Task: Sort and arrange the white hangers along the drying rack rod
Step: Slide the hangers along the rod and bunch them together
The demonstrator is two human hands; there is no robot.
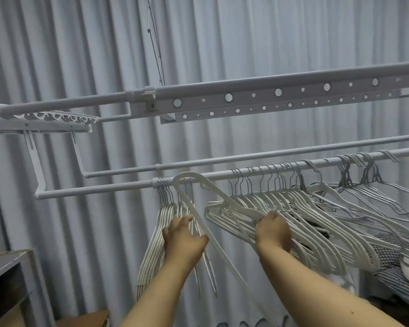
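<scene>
The left hand [184, 239] gripped the tight bunch [165, 208] at the rod's left end, fingers curled round the hanger arms below their hooks, likely to keep that sorted pack pressed together and out of the way. The right hand [273, 230] was closed over the shoulders of the big bunch [293, 208] further right, fingers curled into the pile and mostly hidden, so the exact hold could not be told; it looked like a steadying grip on a stack that fanned and slanted. Between the hands one thick hanger [198, 204] hung with its broad hook over the rod [99, 188], arm trailing down past the left wrist, apparently parked in the gap on its way to a group. Further right, thin wire hangers [368, 171] clustered apart on the rod. A second rod [222, 159] ran behind, a perforated bar [279, 95] above, curtains [293, 38] beyond. Patterned cloth [387, 256] lay under the right-hand bunch.
</scene>
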